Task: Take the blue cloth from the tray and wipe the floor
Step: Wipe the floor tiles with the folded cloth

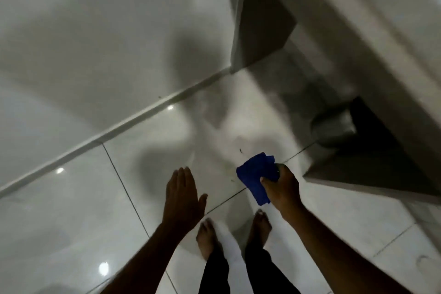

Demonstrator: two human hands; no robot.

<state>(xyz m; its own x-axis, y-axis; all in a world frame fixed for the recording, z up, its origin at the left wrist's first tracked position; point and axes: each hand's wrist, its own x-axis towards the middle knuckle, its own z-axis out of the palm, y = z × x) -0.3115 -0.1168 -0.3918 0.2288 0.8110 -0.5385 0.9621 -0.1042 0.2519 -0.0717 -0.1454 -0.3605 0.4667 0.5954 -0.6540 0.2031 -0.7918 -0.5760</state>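
Our two forearms reach in from the bottom edge of the head view, closest to the lens. Our left hand (182,194) is spread flat, palm down, fingers straight and together with the thumb out to the side; it grips nothing and hangs above the floor (78,203). Our right hand (282,188) is curled closed around the blue cloth (256,178), thumb and fingers pinching its bunched right side while the rest of the cloth sticks out to the left and hangs down a little. We cannot tell whether the cloth touches the tiles or is held just above them. Below the hands we see our bare feet (206,237) standing on the tiles, with dark trouser legs (214,274) above them.

We are looking at glossy, pale grey-white tiles with thin dark grout lines, and small bright ceiling lights reflect in them at the left. A few tiny dark specks (240,150) lie on the tile just beyond the cloth. A pale skirting strip (114,130) runs diagonally where the floor meets a plain light wall (95,31), which carries our soft shadow. At the upper right a pale ledge or frame (358,31) juts out, with a dark recess (372,141) beneath it; the picture is too blurred there for us to say more.
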